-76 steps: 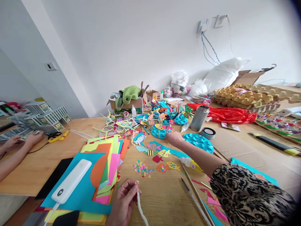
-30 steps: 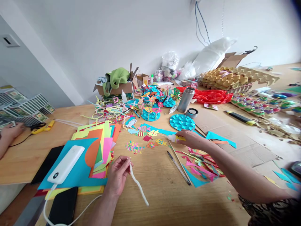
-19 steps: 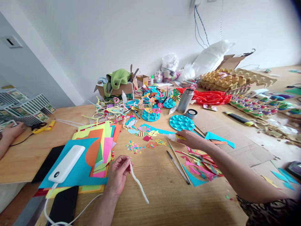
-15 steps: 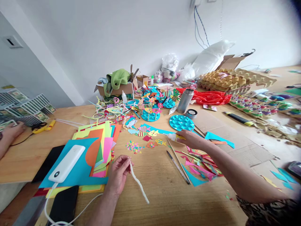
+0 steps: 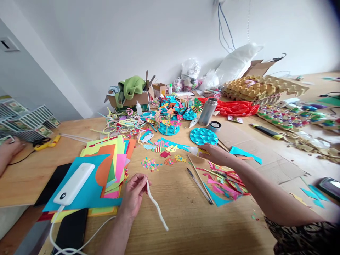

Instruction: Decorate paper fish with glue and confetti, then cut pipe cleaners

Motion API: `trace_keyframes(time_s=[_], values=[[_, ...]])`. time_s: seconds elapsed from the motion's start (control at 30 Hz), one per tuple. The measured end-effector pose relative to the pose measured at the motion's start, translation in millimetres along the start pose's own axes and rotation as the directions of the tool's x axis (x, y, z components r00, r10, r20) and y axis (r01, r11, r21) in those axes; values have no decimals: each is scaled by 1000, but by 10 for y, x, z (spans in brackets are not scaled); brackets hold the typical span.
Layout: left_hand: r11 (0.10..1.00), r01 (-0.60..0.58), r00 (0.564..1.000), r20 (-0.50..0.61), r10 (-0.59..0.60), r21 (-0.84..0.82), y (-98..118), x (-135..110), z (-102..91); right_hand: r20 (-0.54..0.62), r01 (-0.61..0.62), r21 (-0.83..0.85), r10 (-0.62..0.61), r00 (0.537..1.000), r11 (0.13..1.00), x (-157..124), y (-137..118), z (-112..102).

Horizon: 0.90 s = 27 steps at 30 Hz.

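Between the thumb and fingers of my left hand (image 5: pixel 136 193) is one end of a white cord-like strip (image 5: pixel 157 207), perhaps yarn, which slants down to the right above the wood. My right hand (image 5: pixel 212 153) reaches across the table, its fingers closed round a small glue bottle (image 5: pixel 194 150) with a pale clear end pointing left. Paper fish (image 5: pixel 173 148) and a heap of coloured paper bits (image 5: pixel 150 164) lie left of the bottle. Just behind my right hand is a round blue bumpy piece (image 5: pixel 203 136).
Coloured paper sheets (image 5: pixel 79 159) with a white power bank (image 5: pixel 74 184) lie at left. A brush (image 5: pixel 199 186) and paper scraps (image 5: pixel 225 180) sit below my right arm. A metal flask (image 5: pixel 208 112) stands behind. Another person's hand (image 5: pixel 12 152) is at far left.
The view has shifted slightly. My right hand still grips the glue bottle, a little farther left over the blue strip. My left hand keeps its pinch on the white strip.
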State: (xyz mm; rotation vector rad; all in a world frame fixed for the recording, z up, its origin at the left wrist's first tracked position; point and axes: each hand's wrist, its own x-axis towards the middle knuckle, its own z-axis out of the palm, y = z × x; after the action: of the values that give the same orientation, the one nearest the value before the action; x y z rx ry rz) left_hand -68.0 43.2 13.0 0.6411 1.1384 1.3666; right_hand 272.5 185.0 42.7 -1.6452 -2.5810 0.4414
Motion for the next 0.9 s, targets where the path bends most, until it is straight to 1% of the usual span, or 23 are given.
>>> trace_keyframes(time_s=[0.1,0.2,0.33,0.47,0.53,0.67,0.8,0.9], values=[[999,-9,1000,7,9,39,-6,0,8,-32,-9,36,10,999,999,-25,-28,-43],[992,-41,999,18,39,117,-19,-6,21,-58,-15,88,20,998,996,-72,-50,-92],[976,-92,995,60,82,199,-57,-16,18,-45,-5,220,15,999,975,-178,-74,-171],[964,-102,992,98,80,245,-96,-4,-2,-24,-35,345,46,999,938,-330,-93,-268],[959,-106,991,106,80,265,-108,9,-12,5,-50,418,53,999,907,-433,-98,-334],[947,-120,990,102,94,297,-123,31,-35,51,-94,581,79,996,808,-712,-106,-520],[931,-138,989,103,109,337,-140,34,-54,41,-131,642,137,990,755,-1040,-100,-712],[897,-174,983,127,133,407,-150,27,-54,34,-155,680,180,983,716,-1281,-81,-795]])
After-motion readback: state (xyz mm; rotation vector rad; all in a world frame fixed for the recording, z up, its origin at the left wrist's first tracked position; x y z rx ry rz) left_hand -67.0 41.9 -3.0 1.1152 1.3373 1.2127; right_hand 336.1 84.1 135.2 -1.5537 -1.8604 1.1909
